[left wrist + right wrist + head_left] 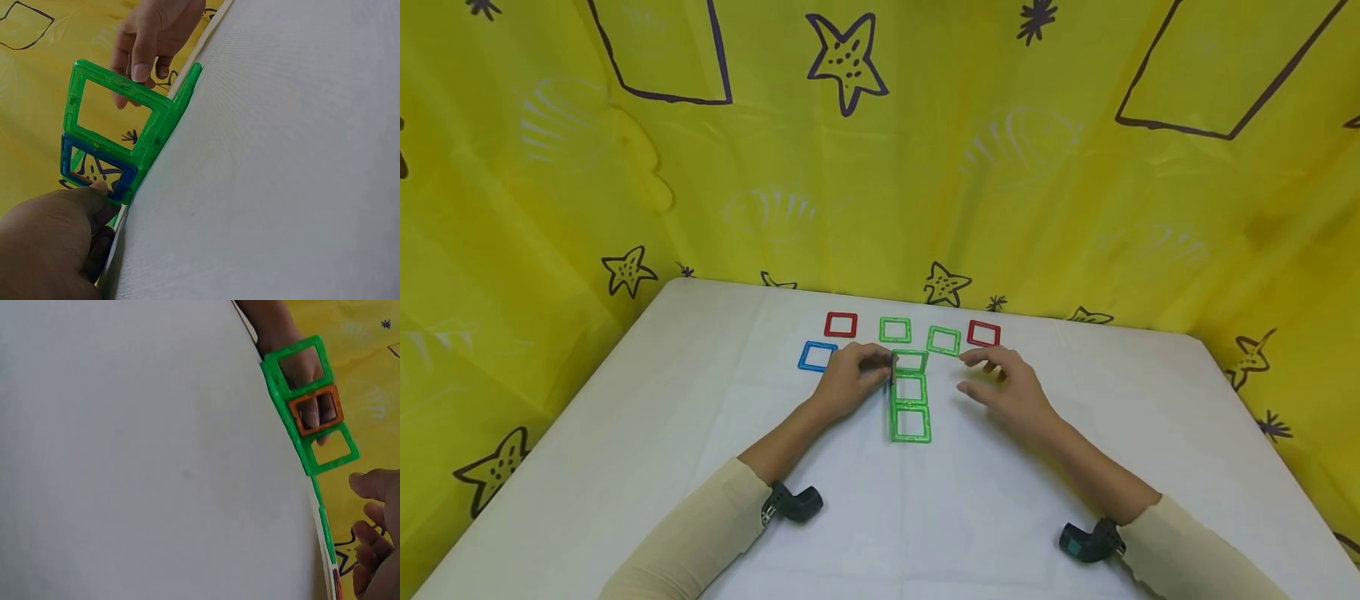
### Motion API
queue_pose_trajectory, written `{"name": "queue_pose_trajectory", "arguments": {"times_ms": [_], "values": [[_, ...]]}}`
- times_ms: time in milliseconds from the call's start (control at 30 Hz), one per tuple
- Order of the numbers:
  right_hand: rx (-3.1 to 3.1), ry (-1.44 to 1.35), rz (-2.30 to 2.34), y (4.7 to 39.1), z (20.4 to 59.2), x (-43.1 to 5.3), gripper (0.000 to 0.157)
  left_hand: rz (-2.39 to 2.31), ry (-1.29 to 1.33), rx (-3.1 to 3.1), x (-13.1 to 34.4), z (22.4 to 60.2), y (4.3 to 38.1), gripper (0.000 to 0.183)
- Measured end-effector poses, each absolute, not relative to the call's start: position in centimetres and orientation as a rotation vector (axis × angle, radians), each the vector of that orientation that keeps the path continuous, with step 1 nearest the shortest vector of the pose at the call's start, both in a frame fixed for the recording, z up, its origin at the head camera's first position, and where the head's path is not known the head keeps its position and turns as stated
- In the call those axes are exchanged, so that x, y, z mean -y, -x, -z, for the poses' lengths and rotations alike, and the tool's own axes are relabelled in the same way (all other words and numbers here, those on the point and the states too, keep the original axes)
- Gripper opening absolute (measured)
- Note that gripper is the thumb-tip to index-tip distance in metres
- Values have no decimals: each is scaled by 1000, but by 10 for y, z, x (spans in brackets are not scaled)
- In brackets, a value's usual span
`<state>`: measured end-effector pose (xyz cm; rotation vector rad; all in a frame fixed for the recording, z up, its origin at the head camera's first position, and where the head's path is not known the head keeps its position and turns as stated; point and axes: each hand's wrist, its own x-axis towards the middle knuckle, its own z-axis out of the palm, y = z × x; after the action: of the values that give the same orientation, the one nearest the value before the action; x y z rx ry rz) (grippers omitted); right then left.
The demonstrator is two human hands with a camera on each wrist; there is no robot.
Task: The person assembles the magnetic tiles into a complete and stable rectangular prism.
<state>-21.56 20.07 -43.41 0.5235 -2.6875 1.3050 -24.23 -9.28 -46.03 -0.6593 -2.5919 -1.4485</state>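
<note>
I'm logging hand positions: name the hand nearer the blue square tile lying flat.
Left. The left hand is just right of the blue square tile; the right hand is farther right, beyond the joined green tiles.

flat row of green square frames (911, 405), three upright frames (296, 419) along its left side
</note>
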Motion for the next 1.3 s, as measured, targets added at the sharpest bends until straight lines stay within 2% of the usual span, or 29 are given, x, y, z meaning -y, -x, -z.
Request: {"name": "queue_pose_trajectory", "arguments": {"times_ms": [567, 867, 1300], "values": [[2704, -316, -1293, 255, 438, -229, 48, 1431, 649, 2605, 94, 461, 243, 22], [2788, -282, -1200, 272, 439, -239, 47, 1436, 662, 2606, 94, 462, 243, 23], [2884, -203, -1141, 290, 442, -248, 62, 1446, 684, 2593, 95, 461, 243, 23]]}}
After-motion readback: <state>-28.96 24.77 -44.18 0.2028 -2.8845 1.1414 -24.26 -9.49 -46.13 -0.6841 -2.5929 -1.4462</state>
